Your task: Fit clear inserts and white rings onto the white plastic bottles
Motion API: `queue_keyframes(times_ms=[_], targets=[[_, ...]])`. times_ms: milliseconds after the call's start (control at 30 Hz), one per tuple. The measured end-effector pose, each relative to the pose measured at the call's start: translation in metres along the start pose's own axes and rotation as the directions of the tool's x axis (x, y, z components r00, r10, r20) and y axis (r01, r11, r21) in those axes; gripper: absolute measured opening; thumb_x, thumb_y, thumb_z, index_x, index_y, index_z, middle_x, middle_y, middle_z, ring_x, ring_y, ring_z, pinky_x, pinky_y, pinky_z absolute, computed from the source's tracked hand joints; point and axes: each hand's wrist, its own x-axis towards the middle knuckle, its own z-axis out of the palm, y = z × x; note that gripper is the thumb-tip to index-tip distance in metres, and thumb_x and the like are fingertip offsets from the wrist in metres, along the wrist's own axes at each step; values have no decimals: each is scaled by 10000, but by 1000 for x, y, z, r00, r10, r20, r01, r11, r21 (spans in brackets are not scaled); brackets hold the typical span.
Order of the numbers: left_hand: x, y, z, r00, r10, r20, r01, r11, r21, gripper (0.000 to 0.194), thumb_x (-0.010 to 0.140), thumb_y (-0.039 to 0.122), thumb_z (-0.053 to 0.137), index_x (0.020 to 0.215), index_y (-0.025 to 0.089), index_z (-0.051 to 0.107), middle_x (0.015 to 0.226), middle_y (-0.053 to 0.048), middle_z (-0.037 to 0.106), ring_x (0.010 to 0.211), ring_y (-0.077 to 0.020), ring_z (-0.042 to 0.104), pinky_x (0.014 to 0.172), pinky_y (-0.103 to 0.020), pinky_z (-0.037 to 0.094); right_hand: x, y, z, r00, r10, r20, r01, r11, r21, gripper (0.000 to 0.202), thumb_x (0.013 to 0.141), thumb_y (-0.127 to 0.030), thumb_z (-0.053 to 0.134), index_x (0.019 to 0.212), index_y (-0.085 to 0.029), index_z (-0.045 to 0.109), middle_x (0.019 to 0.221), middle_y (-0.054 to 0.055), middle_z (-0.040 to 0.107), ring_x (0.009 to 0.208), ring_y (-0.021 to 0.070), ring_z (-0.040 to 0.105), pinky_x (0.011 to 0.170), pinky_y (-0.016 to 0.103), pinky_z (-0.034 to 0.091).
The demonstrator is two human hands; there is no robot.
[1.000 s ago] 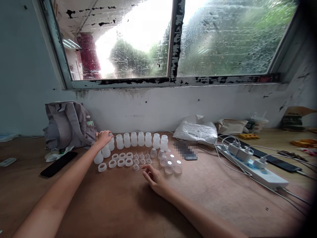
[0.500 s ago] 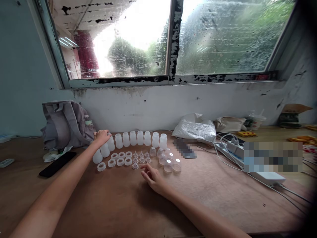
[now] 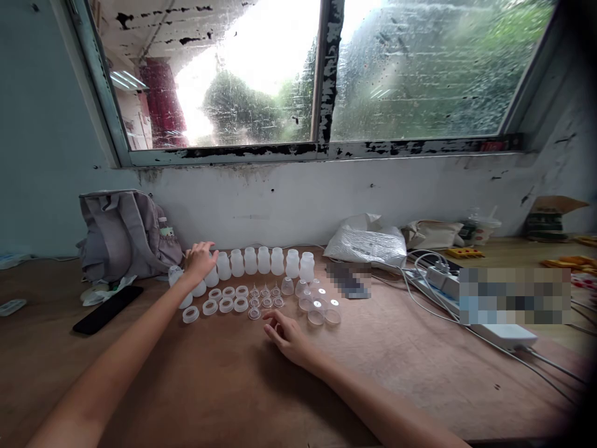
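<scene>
My left hand (image 3: 200, 260) reaches over the left end of a curved row of translucent white baby bottles (image 3: 250, 261). Its fingers stretch out and lie apart, close to the top of a bottle (image 3: 212, 275); contact is hard to make out. Left of that forearm stands a translucent bottle (image 3: 175, 275), partly covered by the arm. My right hand (image 3: 286, 334) hovers or rests low over the table, loosely curled, thumb and fingers apart, holding nothing. Just beyond it are clear nipples (image 3: 254, 313), white collar rings (image 3: 226, 305) and clear domed caps (image 3: 316, 316).
A grey backpack (image 3: 124, 236) and a black phone (image 3: 108, 310) are at the left. Toward the right back lie a silvery bag (image 3: 368, 242), a beige pouch (image 3: 433, 234) and a white power strip (image 3: 504, 335) with cables. The window wall bounds the back.
My left hand has moved a little to the right along the bottles. A bottle left of its forearm has come into view. The right hand stays practically still.
</scene>
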Motion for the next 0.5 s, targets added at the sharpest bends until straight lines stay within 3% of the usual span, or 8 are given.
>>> queue_keyframes(times_ms=[133, 267, 367, 500], targets=[[-65, 32, 24, 985, 167, 48, -158, 974, -162, 212, 783, 349, 434, 834, 203, 579, 918, -63, 598, 912, -237, 494, 779, -361, 353, 2, 6, 2, 999, -22, -49, 21, 1000, -18, 147, 827, -285, 419, 862, -180, 516, 659, -2, 518, 579, 110, 468, 551, 217, 371], [-118, 50, 47, 971, 237, 28, -222, 941, -255, 146, 760, 309, 477, 822, 216, 571, 966, -70, 575, 948, -248, 476, 826, -402, 331, 5, 17, 6, 991, -39, -130, 24, 993, -117, 96, 796, -191, 432, 791, -176, 526, 700, 18, 531, 625, 125, 485, 579, 231, 386], [-129, 53, 52, 959, 282, 29, -264, 924, -277, 118, 759, 277, 476, 814, 215, 560, 995, -76, 565, 992, -261, 457, 831, -419, 334, 10, 26, 13, 990, -5, -138, -25, 976, -214, 98, 777, -162, 440, 827, -174, 523, 737, 28, 544, 649, 135, 503, 602, 240, 401], [-127, 50, 52, 963, 269, 2, -256, 919, -301, 103, 769, 270, 468, 821, 213, 536, 1061, -80, 537, 1028, -263, 449, 838, -418, 355, 24, 31, 24, 995, -22, -100, -23, 904, -426, 175, 791, -208, 455, 943, -162, 528, 892, 88, 559, 771, 184, 533, 698, 286, 405]])
